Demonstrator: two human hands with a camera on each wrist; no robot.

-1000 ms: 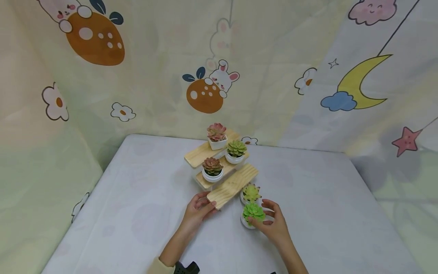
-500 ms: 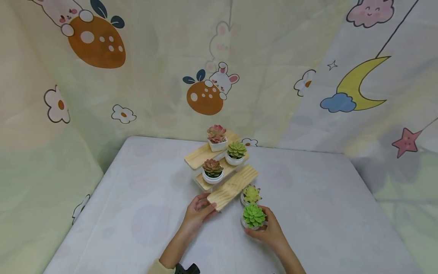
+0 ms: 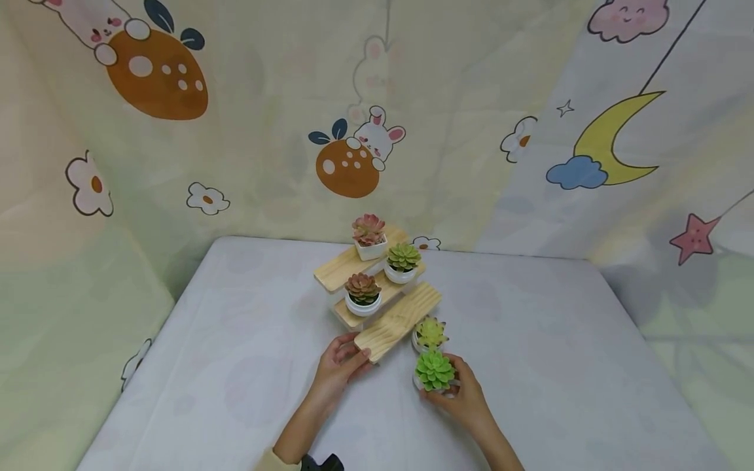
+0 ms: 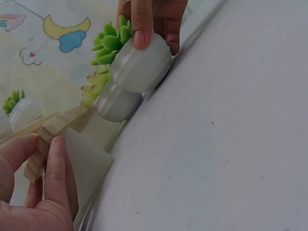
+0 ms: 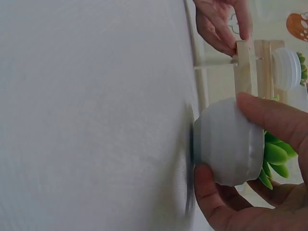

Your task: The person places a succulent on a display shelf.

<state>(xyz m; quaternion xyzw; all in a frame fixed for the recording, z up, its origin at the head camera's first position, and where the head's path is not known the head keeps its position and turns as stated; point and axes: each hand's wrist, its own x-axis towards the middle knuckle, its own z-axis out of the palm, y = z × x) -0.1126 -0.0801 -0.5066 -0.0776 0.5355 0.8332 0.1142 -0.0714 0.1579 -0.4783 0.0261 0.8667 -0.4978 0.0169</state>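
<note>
A three-tier wooden plant stand [image 3: 399,322] stands slantwise on the table. My left hand [image 3: 337,371] pinches the near end of its lowest board, thumb on top and fingers below, as the left wrist view shows. My right hand [image 3: 468,400] grips a bright green potted succulent [image 3: 434,370] by its white pot [image 5: 230,142], thumb and fingers on opposite sides. The pot is at the tabletop; whether it touches I cannot tell. Just behind it, beside the lowest board, sits a yellow-green succulent [image 3: 431,332] in a white pot.
On the middle board are a brownish-red succulent [image 3: 362,288] and a green succulent [image 3: 403,257]. A pink succulent [image 3: 369,230] in a square pot occupies the top board. A white cloth covers the table [image 3: 530,353], with a printed curtain [image 3: 265,131] behind.
My right hand has closed around the bright green succulent's pot, its thumb moving from beside the leaves down to the pot's near side. My left hand stays on the board. The view has shifted slightly.
</note>
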